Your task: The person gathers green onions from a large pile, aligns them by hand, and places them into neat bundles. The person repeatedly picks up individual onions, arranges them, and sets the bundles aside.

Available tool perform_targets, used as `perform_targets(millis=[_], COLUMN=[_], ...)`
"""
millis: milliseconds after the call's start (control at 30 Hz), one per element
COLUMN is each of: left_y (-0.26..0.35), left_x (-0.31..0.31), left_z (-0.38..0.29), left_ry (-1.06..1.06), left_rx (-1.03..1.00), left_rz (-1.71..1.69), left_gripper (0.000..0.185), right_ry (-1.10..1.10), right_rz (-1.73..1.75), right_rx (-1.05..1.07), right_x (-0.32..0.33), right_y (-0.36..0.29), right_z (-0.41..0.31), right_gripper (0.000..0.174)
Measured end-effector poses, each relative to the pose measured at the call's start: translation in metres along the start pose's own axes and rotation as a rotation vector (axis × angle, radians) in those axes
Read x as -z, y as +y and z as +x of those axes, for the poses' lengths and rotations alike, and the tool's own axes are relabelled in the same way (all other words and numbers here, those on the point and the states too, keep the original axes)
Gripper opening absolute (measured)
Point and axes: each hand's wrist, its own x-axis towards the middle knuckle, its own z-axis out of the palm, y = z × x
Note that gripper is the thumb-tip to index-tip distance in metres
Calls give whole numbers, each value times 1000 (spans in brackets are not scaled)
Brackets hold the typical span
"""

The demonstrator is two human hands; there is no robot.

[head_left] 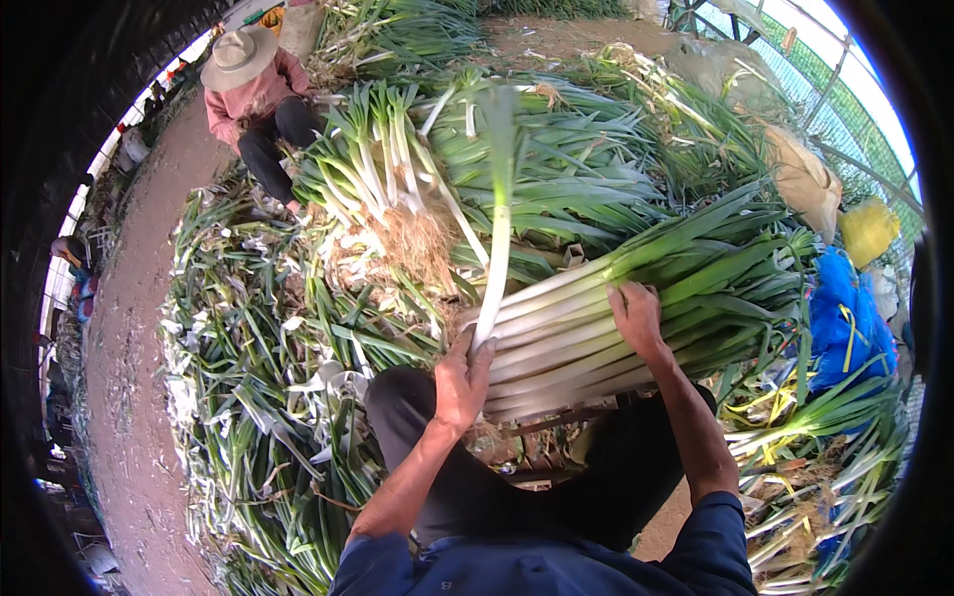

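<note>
My left hand (462,380) grips one long-stemmed green onion (496,272) by its white base. The stalk stands nearly upright, its leafy top blurred. Across my lap lies a row of trimmed green onions (563,339), white stems to the left and green leaves to the right. Curled fingers of my right hand (637,313) touch this row where white turns to green; whether they grasp a stalk is unclear. Beyond my left hand lean several untrimmed green onions (380,164) with bushy brown roots (417,238).
Stripped leaves (261,387) heap up on the left beside a dirt path (141,372). A person in a hat (253,89) sits at the upper left. More green onions (566,171) lie ahead. Blue plastic netting (846,320), a yellow bag (868,231) and yellow ties (775,406) are on the right.
</note>
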Motion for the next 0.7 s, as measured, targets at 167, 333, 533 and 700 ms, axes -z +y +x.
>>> perform_targets(millis=[167, 333, 533, 700], left_y=[8, 1, -13, -21], left_x=[-18, -6, -10, -6], left_z=[-37, -79, -72, -70], left_ry=[65, 64, 94, 87], left_rx=[-361, -446, -393, -421], left_rz=[401, 595, 498, 477], left_gripper=[40, 52, 57, 56], right_ry=[-391, -30, -135, -230], right_rz=[1110, 1493, 1595, 1570], right_rx=[-361, -851, -701, -723], right_x=[-21, -13, 3, 2], right_y=[-125, -135, -169, -179], right_z=[-13, 64, 55, 24], right_gripper=[35, 33, 32, 36])
